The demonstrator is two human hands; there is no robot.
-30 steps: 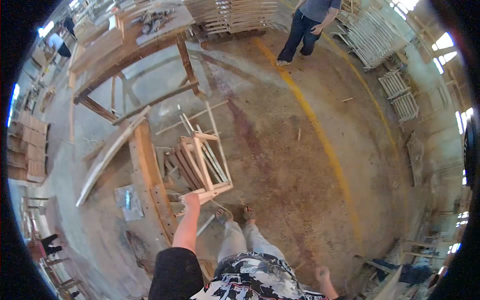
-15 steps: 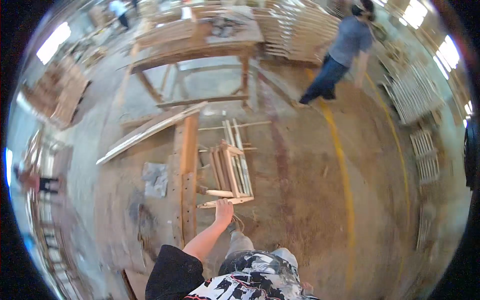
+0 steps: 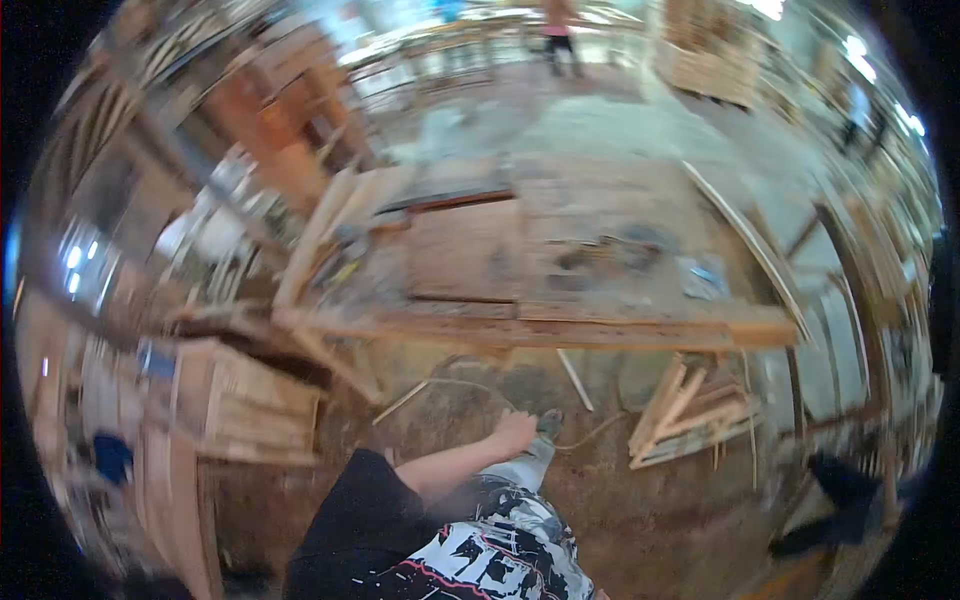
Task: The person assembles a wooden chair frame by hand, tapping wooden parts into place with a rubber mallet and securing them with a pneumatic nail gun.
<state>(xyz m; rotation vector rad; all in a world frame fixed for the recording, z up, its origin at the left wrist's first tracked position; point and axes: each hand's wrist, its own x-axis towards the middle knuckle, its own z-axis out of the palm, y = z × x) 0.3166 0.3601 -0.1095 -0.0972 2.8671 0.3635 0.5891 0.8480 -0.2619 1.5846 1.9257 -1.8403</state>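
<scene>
My left hand [image 3: 516,430] hangs over the floor in front of my leg, below the near edge of a wooden workbench [image 3: 600,335]. Motion blurs its fingers, so I cannot make out whether they are apart or closed, and no held thing shows. To its right, apart from it, a small wooden frame assembly [image 3: 690,415] of slats and rails stands on the floor under the bench's right end. A thin cord or hose [image 3: 595,434] curves over the floor by my foot. Only a sliver of skin, perhaps my right hand [image 3: 601,595], shows at the bottom edge.
On the bench lie a flat board [image 3: 465,248], dusty clutter [image 3: 620,250] and a crumpled plastic bag [image 3: 703,279]. A long wooden strip [image 3: 750,250] lies along its right end. Stacked wood [image 3: 255,405] stands at left. A person [image 3: 560,40] is far back.
My view has swung left, so the bench now lies across in front of me. The frame assembly, beside my left hand before, now sits farther right, apart from it.
</scene>
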